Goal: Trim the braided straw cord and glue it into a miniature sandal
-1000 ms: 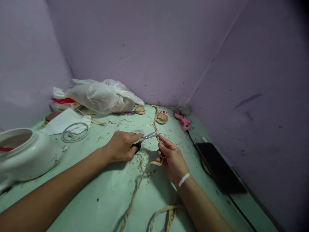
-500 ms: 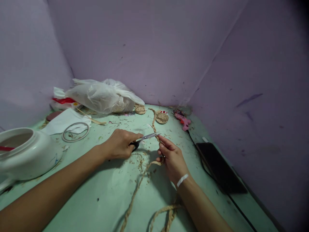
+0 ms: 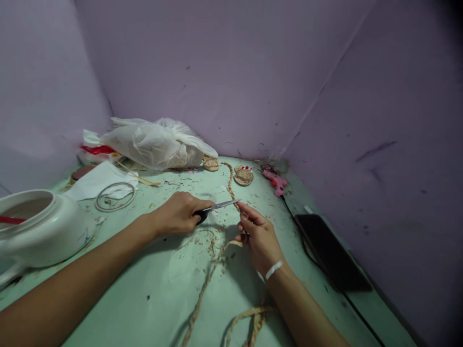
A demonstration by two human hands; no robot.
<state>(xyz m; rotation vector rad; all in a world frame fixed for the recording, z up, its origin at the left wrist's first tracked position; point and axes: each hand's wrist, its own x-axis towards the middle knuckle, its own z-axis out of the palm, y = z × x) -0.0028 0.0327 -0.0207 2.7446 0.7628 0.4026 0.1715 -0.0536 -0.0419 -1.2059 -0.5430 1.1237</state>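
My left hand (image 3: 179,214) is closed around the black handles of a pair of scissors (image 3: 213,208). The steel blades point right and are closed against a braided straw rope (image 3: 208,279). My right hand (image 3: 258,236) pinches that rope just right of the blade tips. From there the rope runs back toward the far wall and forward across the green table (image 3: 162,289), looping near my right forearm. Straw clippings lie under the scissors.
A white pot (image 3: 39,231) stands at the left, with a wire ring (image 3: 115,196) and white paper behind it. A plastic bag (image 3: 155,143) lies at the back. Small woven discs (image 3: 244,177), a pink glue gun (image 3: 275,180) and a dark phone (image 3: 331,253) with a cable lie to the right.
The scissor blades, slightly apart a second ago, have closed on the rope. Both hands have stayed almost in place.
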